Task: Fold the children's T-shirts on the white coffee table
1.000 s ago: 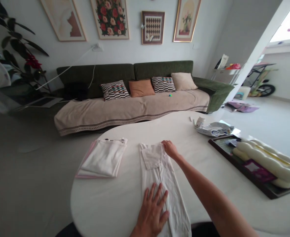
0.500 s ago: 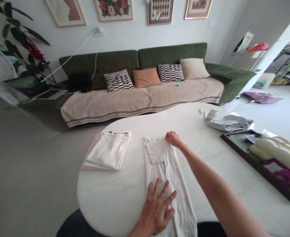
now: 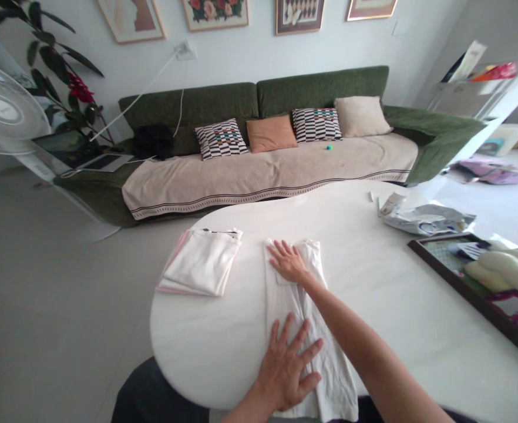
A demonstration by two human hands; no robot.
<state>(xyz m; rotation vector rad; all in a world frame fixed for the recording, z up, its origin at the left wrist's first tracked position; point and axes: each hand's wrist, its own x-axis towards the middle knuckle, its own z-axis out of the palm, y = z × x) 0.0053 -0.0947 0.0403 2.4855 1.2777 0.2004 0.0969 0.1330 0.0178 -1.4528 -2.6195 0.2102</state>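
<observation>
A long, narrow folded white garment (image 3: 312, 346) lies lengthwise on the round white table (image 3: 395, 294). My left hand (image 3: 288, 367) rests flat on its near part, fingers spread, holding nothing. My right hand (image 3: 288, 262) lies flat and open on the garment's far end, pressing it down. Left of the garment sits a stack of folded white and pink cloths (image 3: 201, 268), untouched by either hand.
A dark tray (image 3: 461, 282) with a pale lumpy object (image 3: 505, 267) stands at the table's right. Crumpled paper packaging (image 3: 421, 218) lies at the far right. Beyond the table are a green sofa (image 3: 285, 135) with cushions, a fan (image 3: 6, 114) and a plant.
My right hand has moved left from the garment's far right corner onto its far end and now lies flat. The camera has tilted down slightly. My left hand stays on the garment.
</observation>
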